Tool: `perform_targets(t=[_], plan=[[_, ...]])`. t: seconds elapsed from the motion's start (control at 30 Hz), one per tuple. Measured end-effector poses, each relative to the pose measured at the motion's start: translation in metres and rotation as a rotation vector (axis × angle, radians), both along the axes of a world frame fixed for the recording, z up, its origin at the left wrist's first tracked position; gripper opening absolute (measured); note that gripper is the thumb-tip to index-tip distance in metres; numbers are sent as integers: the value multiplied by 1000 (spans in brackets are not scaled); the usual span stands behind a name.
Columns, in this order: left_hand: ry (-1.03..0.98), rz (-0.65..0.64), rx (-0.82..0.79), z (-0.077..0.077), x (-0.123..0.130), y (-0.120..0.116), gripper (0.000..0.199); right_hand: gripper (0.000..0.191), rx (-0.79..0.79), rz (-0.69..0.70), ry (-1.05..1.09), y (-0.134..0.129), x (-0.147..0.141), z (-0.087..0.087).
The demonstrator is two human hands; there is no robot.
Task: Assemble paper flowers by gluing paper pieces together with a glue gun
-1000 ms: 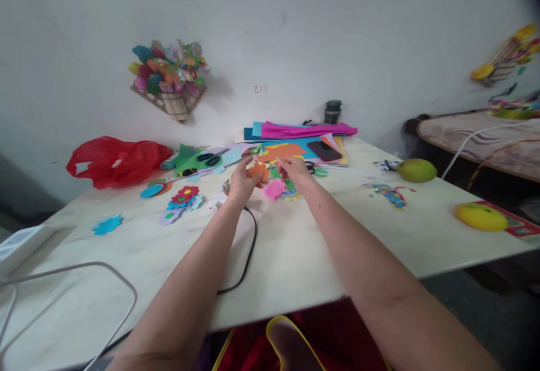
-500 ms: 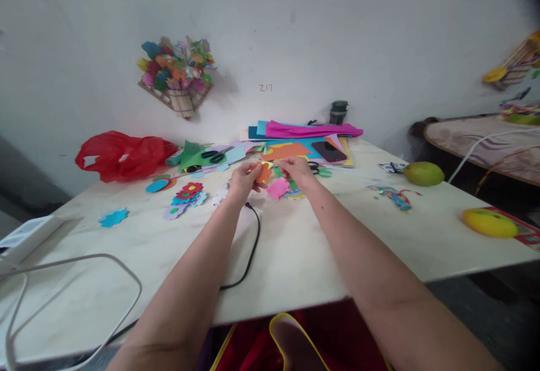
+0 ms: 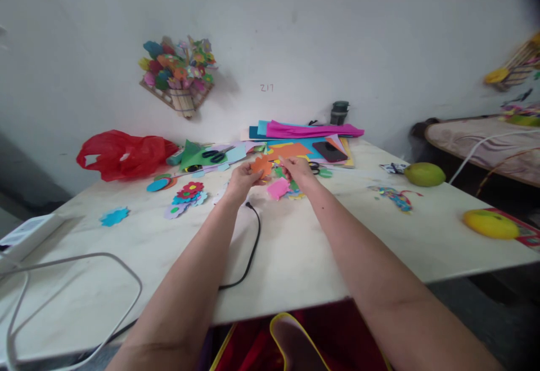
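My left hand (image 3: 244,181) holds an orange flower-shaped cutout (image 3: 262,166) between thumb and fingers, above the table. Just to the right, my right hand (image 3: 297,170) is pinched, its fingertips near the orange cutout; anything between them is too small to make out. Below and between the hands lies a pink cutout (image 3: 278,189) beside green and blue pieces. A stack of flower cutouts with a red one (image 3: 190,190) on top sits left of my left hand. Farther left is a blue flower cutout (image 3: 114,217).
Scissors (image 3: 217,155) lie on coloured sheets behind my hands. A phone (image 3: 329,152) rests on papers at the back right. There are a red plastic bag (image 3: 126,154), a black cable (image 3: 256,241), a green fruit (image 3: 424,174) and a yellow fruit (image 3: 491,224).
The orange cutout has turned and now shows more of its face above my left hand's fingers. The left fingers have shifted on it. My right hand has barely moved.
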State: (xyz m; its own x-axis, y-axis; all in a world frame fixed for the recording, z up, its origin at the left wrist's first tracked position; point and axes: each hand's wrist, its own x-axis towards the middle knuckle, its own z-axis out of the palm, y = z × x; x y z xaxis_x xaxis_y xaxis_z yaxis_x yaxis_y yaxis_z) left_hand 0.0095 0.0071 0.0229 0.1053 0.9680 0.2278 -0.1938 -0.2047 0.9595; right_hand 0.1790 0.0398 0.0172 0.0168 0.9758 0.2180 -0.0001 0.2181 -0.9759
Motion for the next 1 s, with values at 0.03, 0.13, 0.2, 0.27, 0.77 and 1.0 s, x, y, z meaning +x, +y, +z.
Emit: perform_targets(t=[0.03,0.13,0.2,0.27,0.77,1.0], plan=[[-4,-5,-12,0,0,0,47,32,1,5,-16,-2,0,1],[-13,7,-43,1,0,-1,44,28,-5,-3,-76,-8,-2,6],[-15,29,-59,3,0,-1,42,24,-15,-21,-99,-10,-3,8],[-14,51,-71,3,0,-1,39,24,-24,-42,-101,-9,-2,9],[45,115,-51,7,-2,-3,21,12,-53,-23,-2,-3,-7,7],[42,127,-50,4,-4,0,22,27,-36,-30,-53,-4,-4,8]])
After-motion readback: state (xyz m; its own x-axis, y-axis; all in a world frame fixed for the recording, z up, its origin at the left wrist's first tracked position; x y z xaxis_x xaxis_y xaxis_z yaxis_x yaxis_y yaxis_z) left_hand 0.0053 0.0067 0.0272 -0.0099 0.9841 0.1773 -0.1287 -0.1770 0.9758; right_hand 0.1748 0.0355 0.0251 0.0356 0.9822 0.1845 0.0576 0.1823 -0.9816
